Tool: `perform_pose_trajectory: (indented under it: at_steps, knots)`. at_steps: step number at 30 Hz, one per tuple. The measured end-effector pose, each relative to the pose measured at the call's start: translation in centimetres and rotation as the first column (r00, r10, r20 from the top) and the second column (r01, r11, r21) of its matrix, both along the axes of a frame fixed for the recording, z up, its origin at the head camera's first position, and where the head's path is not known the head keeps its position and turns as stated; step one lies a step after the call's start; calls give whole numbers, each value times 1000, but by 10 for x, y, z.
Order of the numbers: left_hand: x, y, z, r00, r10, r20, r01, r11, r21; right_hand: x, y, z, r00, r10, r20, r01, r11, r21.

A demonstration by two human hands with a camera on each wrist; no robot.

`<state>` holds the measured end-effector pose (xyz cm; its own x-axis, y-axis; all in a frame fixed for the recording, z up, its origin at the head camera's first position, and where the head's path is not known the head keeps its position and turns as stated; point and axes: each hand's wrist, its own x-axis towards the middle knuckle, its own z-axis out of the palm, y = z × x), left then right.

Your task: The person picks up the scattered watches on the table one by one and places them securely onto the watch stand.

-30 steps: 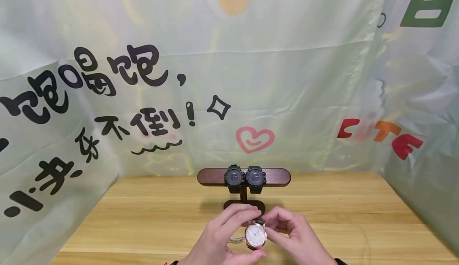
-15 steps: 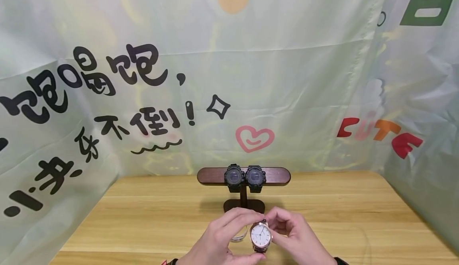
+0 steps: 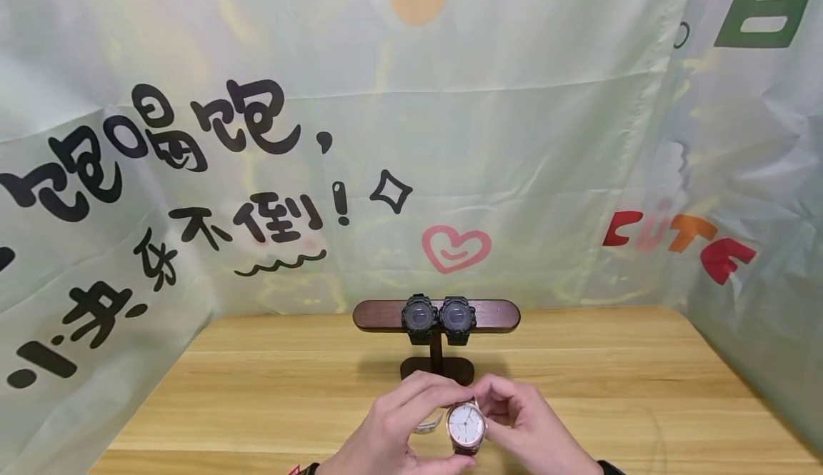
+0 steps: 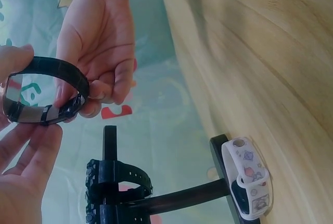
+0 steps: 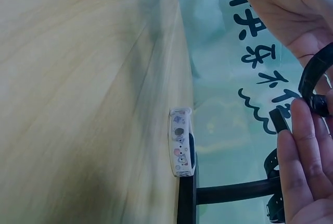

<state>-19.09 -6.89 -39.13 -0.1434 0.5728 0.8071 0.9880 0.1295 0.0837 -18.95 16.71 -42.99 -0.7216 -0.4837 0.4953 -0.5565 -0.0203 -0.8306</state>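
Observation:
A wristwatch with a white dial and rose-gold case (image 3: 466,425) is held up near the front of the table. My left hand (image 3: 395,425) grips it, fingers at its upper end and thumb below. My right hand (image 3: 530,418) is at the watch's right side. In the left wrist view the dark strap (image 4: 54,67) forms a loop, and the right hand's fingertips (image 4: 96,96) pinch it near the buckle. The right wrist view shows only part of the strap (image 5: 312,73), at its right edge.
Behind the hands stands a dark wooden watch stand (image 3: 376,316) bearing two black watches (image 3: 420,316). A white patterned wristband (image 4: 252,177) sits on the table by the stand's base, partly hidden by the left hand in the head view. Printed cloth (image 3: 527,146) surrounds the wooden table (image 3: 289,382).
The wristwatch has shifted slightly right and turned in my left hand's grip over the last second. The right hand stays beside it. Little differs from half a second ago.

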Motion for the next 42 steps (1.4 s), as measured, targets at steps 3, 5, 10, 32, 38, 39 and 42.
perform_pose_trajectory:
  at_steps: [3, 5, 10, 32, 38, 39, 42]
  knots:
    - [-1, -1, 1, 1000, -6, -7, 6, 1000, -3, -1, 0, 0, 1000, 11, -3, -11, 1000, 12]
    - [-2, -2, 2, 1000, -7, -10, 7, 1000, -2, -1, 1, 2, 1000, 4, -19, -3, 999, 34]
    - [-3, -6, 6, 1000, -2, 15, 2, 1000, 3, -1, 4, 8, 999, -46, -22, 48, 993, 104]
    - [-27, -51, 21, 988, 131, 80, -136, 989, 57, -27, 40, 45, 889, -438, -131, 454, 879, 147]
    - [-33, -63, 24, 984, 151, 93, -157, 986, 56, -40, 43, 47, 805, -552, -217, 587, 792, 166]
    - [-34, -65, 23, 983, 156, 100, -161, 985, 53, -41, 43, 47, 792, -569, -224, 606, 776, 173]
    - [-35, -71, 22, 976, 176, 130, -183, 982, 44, -46, 45, 46, 763, -606, -223, 644, 739, 197]
